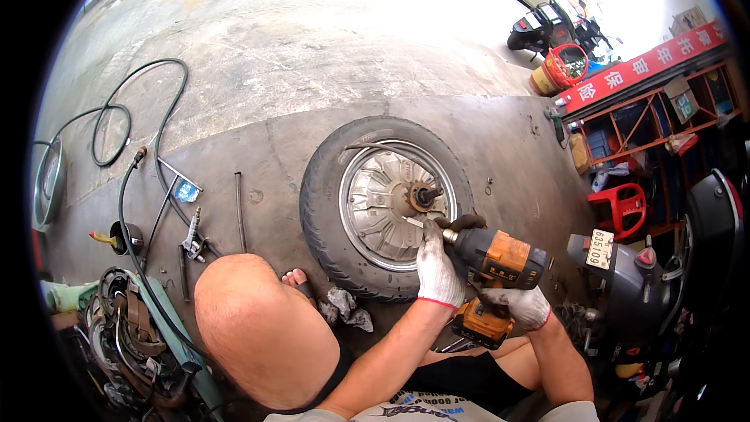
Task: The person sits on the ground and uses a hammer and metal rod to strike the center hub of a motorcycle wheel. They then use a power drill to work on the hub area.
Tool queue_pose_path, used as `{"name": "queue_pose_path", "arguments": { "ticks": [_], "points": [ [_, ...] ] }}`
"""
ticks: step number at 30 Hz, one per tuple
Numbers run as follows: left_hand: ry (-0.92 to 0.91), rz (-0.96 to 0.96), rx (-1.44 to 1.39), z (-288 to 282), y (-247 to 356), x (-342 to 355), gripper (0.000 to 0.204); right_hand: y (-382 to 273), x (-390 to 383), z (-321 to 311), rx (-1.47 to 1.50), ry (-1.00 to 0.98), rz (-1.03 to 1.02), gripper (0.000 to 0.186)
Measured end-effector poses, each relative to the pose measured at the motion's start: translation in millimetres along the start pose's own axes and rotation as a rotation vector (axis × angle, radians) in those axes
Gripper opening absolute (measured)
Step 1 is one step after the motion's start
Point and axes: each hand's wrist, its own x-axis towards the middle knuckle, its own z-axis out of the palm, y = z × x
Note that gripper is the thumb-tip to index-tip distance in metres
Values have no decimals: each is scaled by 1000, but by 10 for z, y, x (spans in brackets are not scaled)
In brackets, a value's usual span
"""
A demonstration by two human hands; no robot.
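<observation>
An orange-and-black cordless impact driver [500,254] is held up over the near right part of a motor wheel. My right hand [525,306], in a white work glove with dark fingertips, is wrapped round its handle. At the tool's nose, my left hand [440,272], gloved the same way, has its fingers closed round a slim metal driver bit [414,222], whose tip pokes out past them. The wheel lies flat, with a black tyre [322,215], a silver ribbed hub cover [375,195] and a dark axle [426,195] standing up from its centre.
A crumpled rag [348,309] lies beside the tyre. To the left are a metal bar [240,211], an air gun [193,238] and a looping black hose [183,82]. A red stool [621,207], a scooter [625,273] and a shelf [648,121] stand at the right.
</observation>
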Motion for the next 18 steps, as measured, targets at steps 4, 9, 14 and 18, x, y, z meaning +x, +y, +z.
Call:
{"name": "queue_pose_path", "arguments": {
  "ticks": [4, 9, 14, 18],
  "points": [
    [-29, 57, -80, -61, 55, 130, 71, -235, 75, 146, -101, 14, 50, 34],
    [-33, 185, -257, 49, 289, 133, 34, -506, 176, 345, -345, 23, -38, 35],
    [-54, 227, -336, 28, 496, 195, 38, -696, 364, 475, -507, 5, -52, 42],
    [-2, 233, -378, 34, 679, 196, 41, -919, 490, 709, -556, -31, -20, 39]
  ]
}}
